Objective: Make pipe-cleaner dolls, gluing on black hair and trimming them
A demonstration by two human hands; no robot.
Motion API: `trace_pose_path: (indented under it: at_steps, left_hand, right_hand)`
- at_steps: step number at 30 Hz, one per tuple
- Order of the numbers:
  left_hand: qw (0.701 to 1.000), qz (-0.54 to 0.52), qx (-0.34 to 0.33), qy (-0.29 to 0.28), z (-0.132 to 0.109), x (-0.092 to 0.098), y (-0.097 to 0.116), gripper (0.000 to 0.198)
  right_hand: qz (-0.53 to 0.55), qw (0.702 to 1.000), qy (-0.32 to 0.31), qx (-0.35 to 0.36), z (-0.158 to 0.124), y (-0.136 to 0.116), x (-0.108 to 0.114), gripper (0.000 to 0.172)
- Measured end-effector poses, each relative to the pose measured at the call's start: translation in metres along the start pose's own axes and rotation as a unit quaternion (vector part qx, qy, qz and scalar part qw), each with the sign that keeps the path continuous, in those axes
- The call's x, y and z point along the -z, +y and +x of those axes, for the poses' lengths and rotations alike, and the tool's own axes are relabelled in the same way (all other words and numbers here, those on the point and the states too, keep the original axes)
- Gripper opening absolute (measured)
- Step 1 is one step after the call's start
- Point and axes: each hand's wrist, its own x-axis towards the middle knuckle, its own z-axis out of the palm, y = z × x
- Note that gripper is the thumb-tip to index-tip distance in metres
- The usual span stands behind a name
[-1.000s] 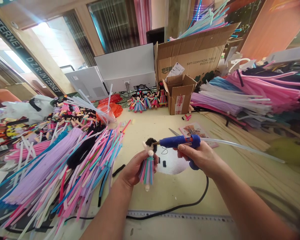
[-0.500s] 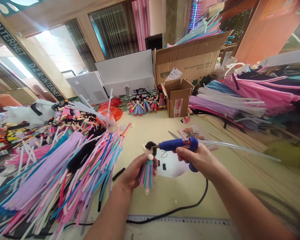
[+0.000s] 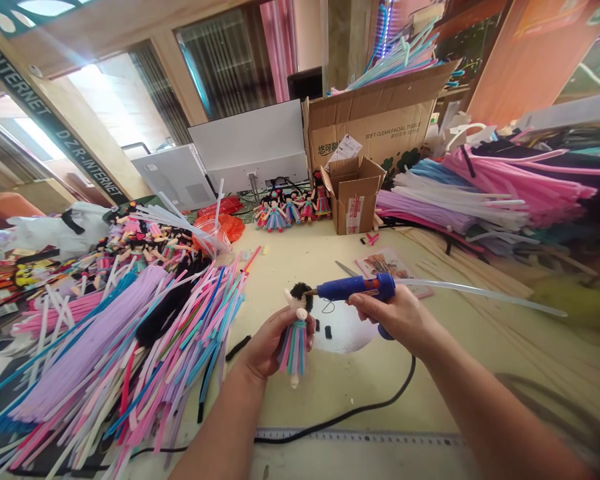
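Note:
My left hand (image 3: 263, 347) is closed round a small pipe-cleaner doll (image 3: 295, 337) with black fuzzy hair and a striped pink, blue and purple skirt, held upright above the table. My right hand (image 3: 397, 313) grips a blue hot glue gun (image 3: 353, 288). Its nozzle touches the right side of the doll's black hair. A long clear glue stick (image 3: 480, 293) sticks out of the gun's back toward the right. The gun's black cord (image 3: 350, 417) trails across the table below my hands.
A big heap of coloured pipe cleaners (image 3: 110, 340) fills the left; more bundles (image 3: 480, 193) lie at the right. Finished dolls (image 3: 290, 207) stand at the back beside a small open carton (image 3: 355, 193) and a larger box (image 3: 380, 127). Scissors (image 3: 347, 268) and a ruler (image 3: 360, 437) lie nearby.
Both hands, the doll and the glue gun have stayed almost still, with the nozzle kept at the doll's hair. The view has shifted slightly.

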Motion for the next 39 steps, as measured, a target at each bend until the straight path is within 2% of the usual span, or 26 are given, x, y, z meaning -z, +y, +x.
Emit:
trace_pose_path:
  at_steps: [12,23,39]
  left_hand:
    - [1.0,-0.014,0.011,0.025,-0.0013,-0.0018,0.0018,0.03]
    - [0.999,-0.025,0.012,0.025,-0.0007,-0.0014,0.0023,0.03]
    - [0.999,-0.025,0.009,0.023,-0.0014,-0.0019,0.0028,0.03]
  right_hand:
    - [-0.013,0.997,0.075,-0.012,-0.0077,-0.0038,-0.0087,0.035]
    - [-0.038,0.998,0.047,0.009,-0.008,-0.0029,-0.0091,0.033]
    - [-0.024,0.998,0.058,0.006,-0.0086,-0.003,-0.0066,0.032]
